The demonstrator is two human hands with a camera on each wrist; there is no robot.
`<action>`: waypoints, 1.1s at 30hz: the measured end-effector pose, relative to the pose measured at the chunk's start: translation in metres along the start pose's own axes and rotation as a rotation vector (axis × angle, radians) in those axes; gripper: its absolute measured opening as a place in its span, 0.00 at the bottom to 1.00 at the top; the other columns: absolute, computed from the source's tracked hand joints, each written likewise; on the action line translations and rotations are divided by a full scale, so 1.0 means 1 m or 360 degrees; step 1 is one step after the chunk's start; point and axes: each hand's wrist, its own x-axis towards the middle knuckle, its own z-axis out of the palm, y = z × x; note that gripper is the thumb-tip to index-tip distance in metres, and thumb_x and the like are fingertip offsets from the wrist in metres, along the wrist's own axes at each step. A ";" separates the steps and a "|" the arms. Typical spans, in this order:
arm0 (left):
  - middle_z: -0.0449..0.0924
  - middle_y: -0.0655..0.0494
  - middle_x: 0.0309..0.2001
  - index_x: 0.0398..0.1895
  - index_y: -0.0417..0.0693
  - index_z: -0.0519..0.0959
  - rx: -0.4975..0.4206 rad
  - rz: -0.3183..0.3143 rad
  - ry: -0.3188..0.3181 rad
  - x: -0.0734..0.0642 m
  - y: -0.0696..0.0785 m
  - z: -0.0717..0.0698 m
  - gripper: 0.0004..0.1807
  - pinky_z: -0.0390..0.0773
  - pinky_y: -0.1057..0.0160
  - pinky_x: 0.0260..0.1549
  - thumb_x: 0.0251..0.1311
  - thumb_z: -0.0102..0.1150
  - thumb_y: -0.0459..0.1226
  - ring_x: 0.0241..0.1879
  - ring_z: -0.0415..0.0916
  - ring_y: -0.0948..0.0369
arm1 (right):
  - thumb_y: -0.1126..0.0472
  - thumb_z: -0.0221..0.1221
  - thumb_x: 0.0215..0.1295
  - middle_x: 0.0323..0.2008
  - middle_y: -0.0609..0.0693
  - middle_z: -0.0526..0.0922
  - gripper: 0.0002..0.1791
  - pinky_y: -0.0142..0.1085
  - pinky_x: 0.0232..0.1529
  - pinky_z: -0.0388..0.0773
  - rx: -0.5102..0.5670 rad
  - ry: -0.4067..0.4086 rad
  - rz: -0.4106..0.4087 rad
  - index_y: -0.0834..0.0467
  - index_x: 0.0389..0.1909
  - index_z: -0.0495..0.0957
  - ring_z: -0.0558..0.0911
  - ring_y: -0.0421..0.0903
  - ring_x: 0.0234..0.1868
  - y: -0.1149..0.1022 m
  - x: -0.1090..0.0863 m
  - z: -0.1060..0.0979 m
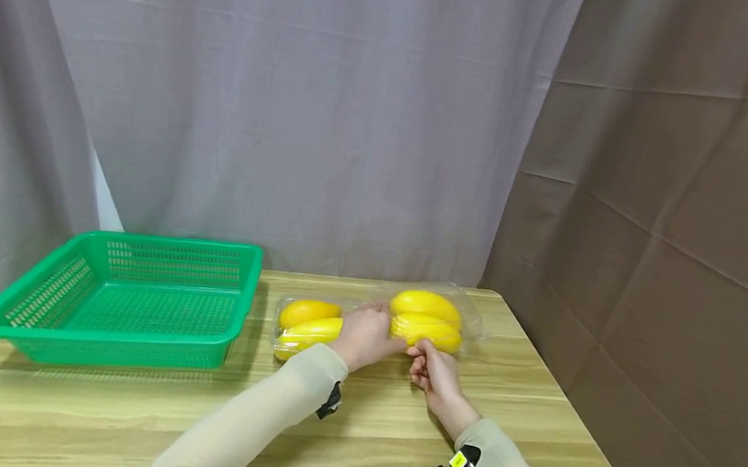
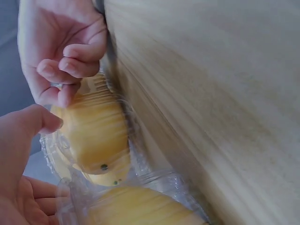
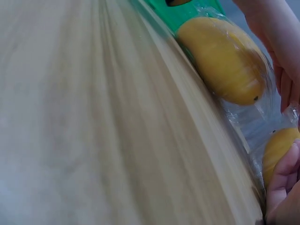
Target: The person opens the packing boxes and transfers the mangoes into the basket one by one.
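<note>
A clear plastic box [image 1: 473, 320] on the right of the table holds two yellow mangoes [image 1: 426, 306], with wrinkled film showing over their front. My left hand [image 1: 368, 338] is at this box's left front side, its thumb on the edge in the left wrist view. At the front edge, my right hand [image 1: 438, 374] pinches the plastic between thumb and forefinger, the other fingers curled. To the left lies a second clear plastic box [image 1: 276, 323] with two yellow mangoes [image 1: 311, 311], partly hidden behind my left hand. The left fingertips are partly hidden.
A green plastic basket [image 1: 116, 334] with perforated sides stands on the left of the wooden table [image 1: 347, 448]. Grey curtains [image 1: 332, 119] hang behind the table, and a brown curtain [image 1: 692, 265] hangs along the right. Both wrists carry black straps.
</note>
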 end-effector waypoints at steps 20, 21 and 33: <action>0.78 0.55 0.18 0.58 0.31 0.76 0.0316 0.0117 0.0185 0.004 0.001 0.009 0.43 0.81 0.58 0.26 0.58 0.60 0.63 0.21 0.79 0.59 | 0.65 0.53 0.65 0.11 0.42 0.73 0.15 0.26 0.16 0.71 -0.0046 0.0034 -0.0028 0.56 0.20 0.82 0.71 0.35 0.13 -0.001 0.000 -0.001; 0.76 0.57 0.17 0.58 0.32 0.76 0.0306 0.0114 0.0186 0.004 0.001 0.009 0.42 0.80 0.58 0.24 0.58 0.60 0.62 0.19 0.77 0.59 | 0.64 0.53 0.66 0.11 0.42 0.73 0.16 0.26 0.16 0.71 -0.0045 0.0033 -0.0026 0.56 0.20 0.82 0.71 0.35 0.13 0.000 -0.001 -0.001; 0.85 0.51 0.36 0.55 0.37 0.79 0.0176 0.0091 0.0349 -0.020 0.015 -0.001 0.27 0.84 0.55 0.38 0.65 0.63 0.50 0.38 0.84 0.54 | 0.57 0.52 0.77 0.16 0.44 0.76 0.17 0.27 0.19 0.75 -0.0250 -0.0120 -0.0007 0.66 0.40 0.82 0.74 0.38 0.16 -0.006 -0.006 -0.006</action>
